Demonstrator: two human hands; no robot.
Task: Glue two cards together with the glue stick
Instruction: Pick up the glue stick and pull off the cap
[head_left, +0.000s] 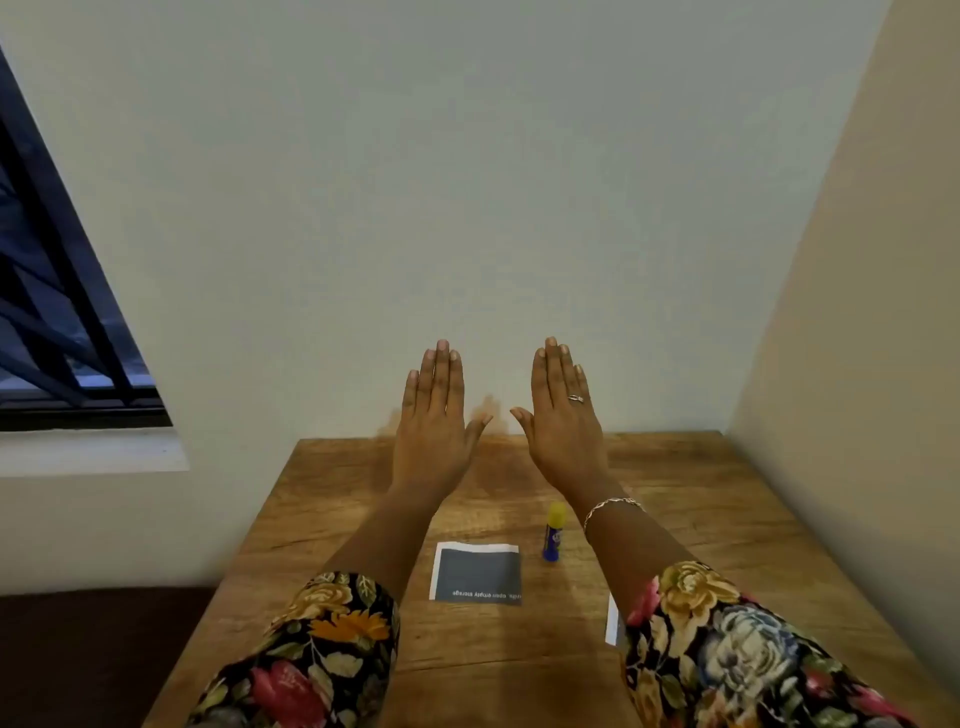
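Observation:
A dark grey card with a white border and a line of white print lies flat on the wooden table, between my forearms. A second card shows only as a thin white sliver; my right sleeve hides the rest. A blue glue stick with a yellow cap stands upright just right of the grey card. My left hand and my right hand are raised above the table's far edge, backs toward me, fingers straight and held together, thumbs out. Both hold nothing.
The table stands in a corner, with a pale wall behind it and a beige wall along its right side. A barred window is at the left. A dark surface lies left of the table.

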